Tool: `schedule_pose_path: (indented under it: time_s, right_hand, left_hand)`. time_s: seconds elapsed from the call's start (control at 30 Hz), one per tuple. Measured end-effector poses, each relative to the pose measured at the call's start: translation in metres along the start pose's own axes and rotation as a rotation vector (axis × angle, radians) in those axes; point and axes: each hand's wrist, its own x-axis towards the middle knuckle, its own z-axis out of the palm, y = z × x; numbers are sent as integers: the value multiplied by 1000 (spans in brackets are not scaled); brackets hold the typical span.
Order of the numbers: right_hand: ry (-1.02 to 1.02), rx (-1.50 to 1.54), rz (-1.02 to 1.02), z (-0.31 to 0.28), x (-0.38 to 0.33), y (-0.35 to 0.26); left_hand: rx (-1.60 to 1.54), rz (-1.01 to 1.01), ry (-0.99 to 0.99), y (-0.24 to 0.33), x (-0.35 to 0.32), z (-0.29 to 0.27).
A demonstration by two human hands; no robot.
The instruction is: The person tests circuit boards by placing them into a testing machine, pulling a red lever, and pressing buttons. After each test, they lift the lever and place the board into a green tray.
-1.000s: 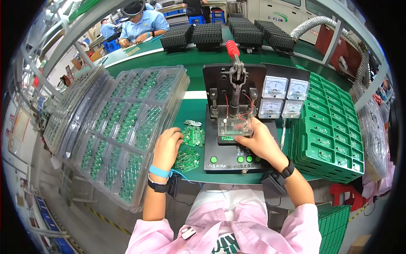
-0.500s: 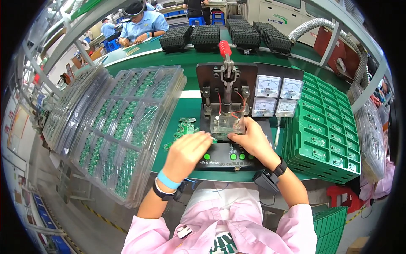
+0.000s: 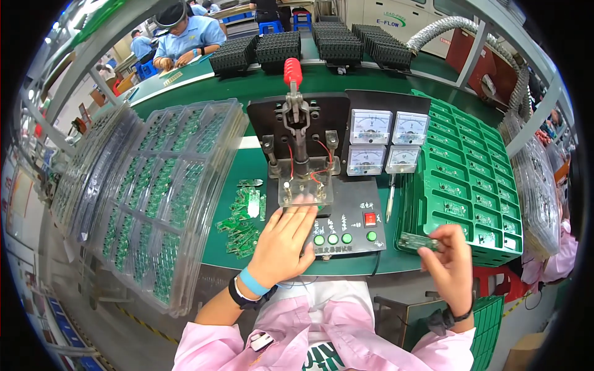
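Note:
My right hand point(image 3: 451, 266) pinches a small green circuit board point(image 3: 417, 241) between thumb and fingers, beside the front left corner of the stacked green trays point(image 3: 433, 233). My left hand point(image 3: 281, 244) lies with fingers stretched forward on a black test fixture point(image 3: 356, 210), fingertips at the clear plate point(image 3: 297, 193) of its press. What lies under those fingers is mostly hidden. Above the plate stands a toggle clamp with a red handle point(image 3: 292, 72). Loose circuit boards point(image 3: 238, 226) lie in a pile left of the fixture.
Clear trays of boards point(image 3: 167, 179) are stacked at the left, more clear trays point(image 3: 532, 185) at the far right. Panel meters point(image 3: 388, 142) and a pen point(image 3: 390, 198) stand between fixture and green trays. Black racks point(image 3: 337, 43) line the back; a person point(image 3: 185, 40) works beyond.
My right hand has left the fixture and moved right to the green trays, now with a circuit board in it. My left hand has shifted onto the fixture's front. The view has turned slightly.

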Motion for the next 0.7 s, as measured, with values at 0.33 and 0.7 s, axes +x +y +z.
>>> schedule_pose_path:
  time_s: [0.33,0.7]
  right_hand:
    - [327,-116,-62,-99,52,27]
    - [692,-436,174,-326,293,211]
  left_hand:
    - [-28,-20,-137,1,29,12]
    - [96,-56,-223,13,55,28]
